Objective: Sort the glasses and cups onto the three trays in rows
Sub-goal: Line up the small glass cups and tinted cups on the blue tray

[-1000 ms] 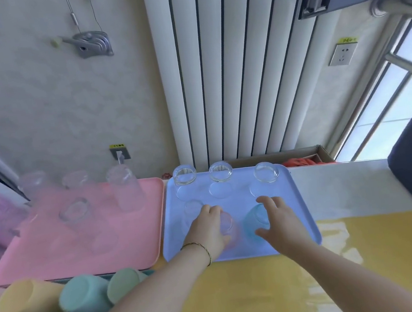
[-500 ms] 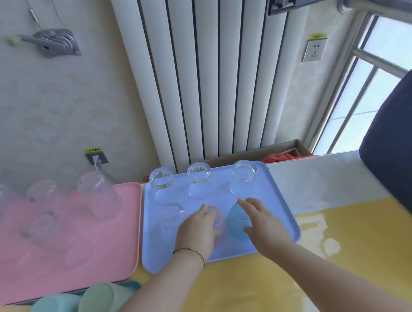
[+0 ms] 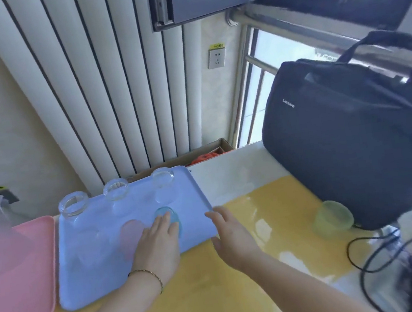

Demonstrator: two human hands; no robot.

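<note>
On the blue tray, the left hand lays straight fingers against the teal glass, just beside the pink glass; three clear glasses line the tray's far edge. Right of the tray, the right hand hovers, fingers loosely spread, holding nothing. A careless nudge could tip the teal glass into its neighbour. The green cup stands well right of the tray, crowded by the laptop bag.

blue tray: three clear glasses back row | pink glass, teal glass front row | green cup apart, right
</note>
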